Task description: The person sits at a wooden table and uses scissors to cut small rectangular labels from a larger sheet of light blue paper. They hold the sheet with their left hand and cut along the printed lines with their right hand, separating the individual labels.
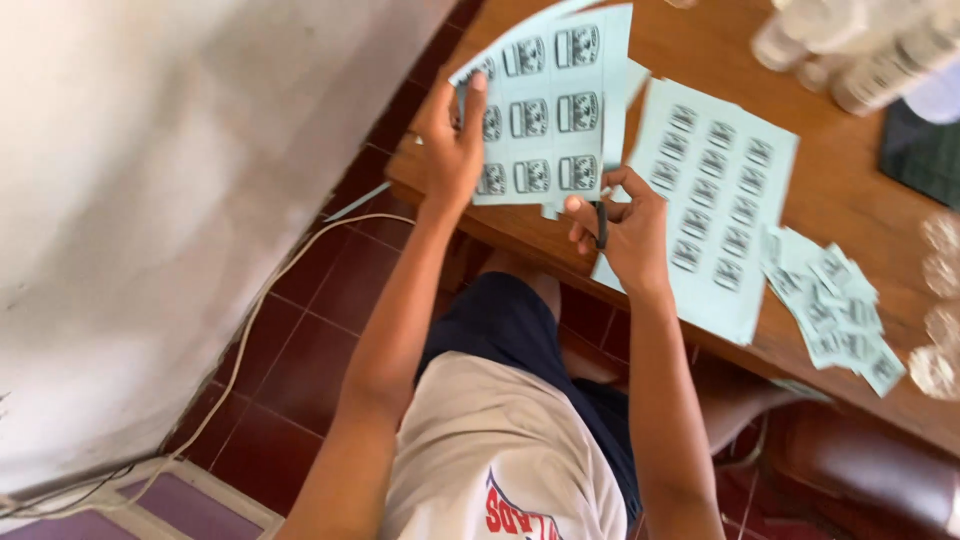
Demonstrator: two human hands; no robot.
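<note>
A pale blue sheet of printed labels (548, 105) is held up in the upper middle of the frame, its dark rectangular marks set in rows of three. Just to the right of it, a second pale blue label sheet (712, 215) lies flat on the brown wooden counter (850, 190), its lower edge hanging over the counter's near side. Further right, at the middle right of the frame, a loose pile of cut labels (835, 310) in the same blue rests on the counter. In the upper right corner stand several blurred clear bottles (860, 45), and beside them a dark flat object (925, 150).

The left hand (452, 150) grips the held sheet at its left edge, its thumb lying up the face of the paper and the fingers (440, 110) closed behind it. The right hand (622, 225) sits at the sheet's lower right corner, its fingers curled through the dark handles of a pair of scissors (600, 222); the blades are mostly hidden, so how far they gape cannot be told.

At the left of the frame rises a white wall, with a white cable (270, 300) trailing over dark red floor tiles.
</note>
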